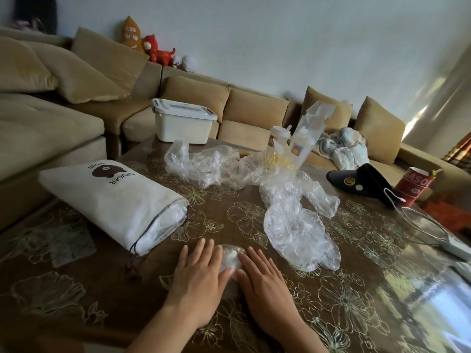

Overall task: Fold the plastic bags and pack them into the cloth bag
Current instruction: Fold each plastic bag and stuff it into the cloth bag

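A small folded clear plastic bag (231, 258) lies flat on the table near its front edge. My left hand (200, 276) and my right hand (260, 278) press down on it with straight fingers, one on each side. A white cloth bag (112, 200) with a brown bear print lies to the left, its drawstring mouth facing me and showing clear plastic inside. Loose crumpled clear plastic bags lie to the right (300, 233) and in a heap further back (211, 166).
The brown flower-patterned table (344, 296) also holds a white lidded box (182, 121), cups in a clear bag (290, 141), a black visor (364, 182), a red can (414, 186) and a white cable (428, 225). A tan sofa runs behind.
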